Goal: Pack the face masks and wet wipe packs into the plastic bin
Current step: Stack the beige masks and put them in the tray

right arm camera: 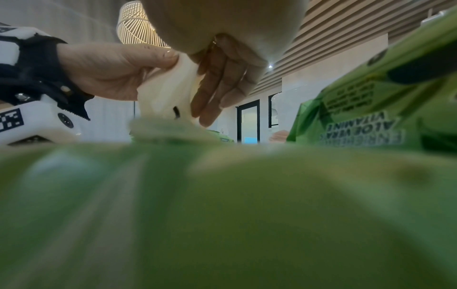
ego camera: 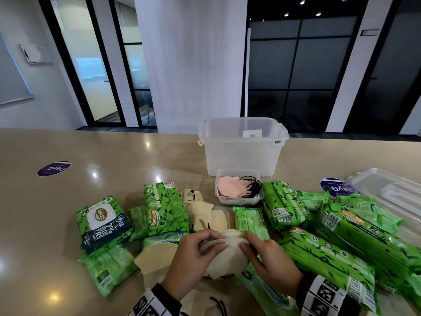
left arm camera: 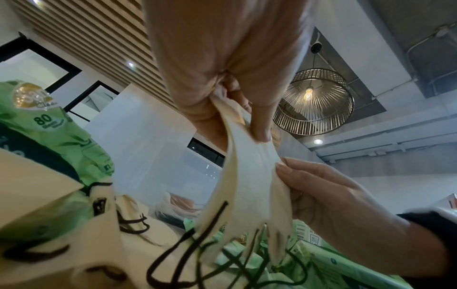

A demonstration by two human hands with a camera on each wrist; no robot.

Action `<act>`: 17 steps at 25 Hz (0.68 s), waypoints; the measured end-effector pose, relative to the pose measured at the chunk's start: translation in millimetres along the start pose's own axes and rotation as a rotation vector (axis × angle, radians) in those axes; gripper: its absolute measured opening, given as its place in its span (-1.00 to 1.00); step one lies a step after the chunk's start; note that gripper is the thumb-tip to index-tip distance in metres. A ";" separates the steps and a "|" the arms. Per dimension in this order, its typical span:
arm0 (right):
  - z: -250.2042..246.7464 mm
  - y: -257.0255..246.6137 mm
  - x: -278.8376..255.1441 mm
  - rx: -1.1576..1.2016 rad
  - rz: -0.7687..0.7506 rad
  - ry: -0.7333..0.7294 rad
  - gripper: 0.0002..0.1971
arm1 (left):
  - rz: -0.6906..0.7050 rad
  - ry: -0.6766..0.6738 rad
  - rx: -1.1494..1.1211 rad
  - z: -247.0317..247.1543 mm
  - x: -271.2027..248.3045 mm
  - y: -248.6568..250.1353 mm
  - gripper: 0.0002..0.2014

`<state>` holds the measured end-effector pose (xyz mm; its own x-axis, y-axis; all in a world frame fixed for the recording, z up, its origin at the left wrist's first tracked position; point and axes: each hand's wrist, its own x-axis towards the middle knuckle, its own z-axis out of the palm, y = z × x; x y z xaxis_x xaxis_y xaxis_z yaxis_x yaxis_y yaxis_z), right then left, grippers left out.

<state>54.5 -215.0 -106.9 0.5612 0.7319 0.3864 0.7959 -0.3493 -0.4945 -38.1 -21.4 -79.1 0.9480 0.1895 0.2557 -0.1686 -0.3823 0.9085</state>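
Note:
Both hands hold a small stack of cream face masks (ego camera: 224, 252) just above the table, near its front edge. My left hand (ego camera: 213, 244) pinches the stack's left side and my right hand (ego camera: 247, 244) pinches its right side. In the left wrist view the cream masks (left arm camera: 247, 181) hang from my left hand (left arm camera: 237, 109), with black ear loops dangling below. More cream masks (ego camera: 205, 213) lie loose on the table. Green wet wipe packs (ego camera: 167, 208) lie on both sides. The clear plastic bin (ego camera: 241, 153) stands open behind them.
A small clear tub (ego camera: 222, 197) of pink masks with black loops sits in front of the bin. A clear lid (ego camera: 391, 190) lies at the right. Round purple stickers (ego camera: 53, 168) mark the tabletop. A green pack (right arm camera: 222, 215) fills the lower right wrist view.

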 end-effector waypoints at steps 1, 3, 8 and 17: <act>0.4 0.6 0.0 0.003 -0.010 0.003 -0.73 | 0.001 0.004 -0.003 0.1 0.5 1.3 -0.98; 0.8 0.9 -0.3 0.007 -0.026 0.008 -0.74 | 0.008 0.002 -0.002 0.1 1.2 4.0 -0.97; -5.1 -3.8 1.5 0.063 0.060 0.062 -0.72 | 0.025 0.016 -0.017 -0.6 2.7 3.0 -0.92; -0.7 -2.5 3.9 0.161 0.038 -0.142 -0.51 | 0.059 0.013 -0.070 7.4 4.3 1.7 -0.88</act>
<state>54.9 -211.6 -103.6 0.5432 0.7992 0.2573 0.7220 -0.2883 -0.6289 -32.3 -28.0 -78.9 0.9324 0.1806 0.3131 -0.2428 -0.3287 0.9127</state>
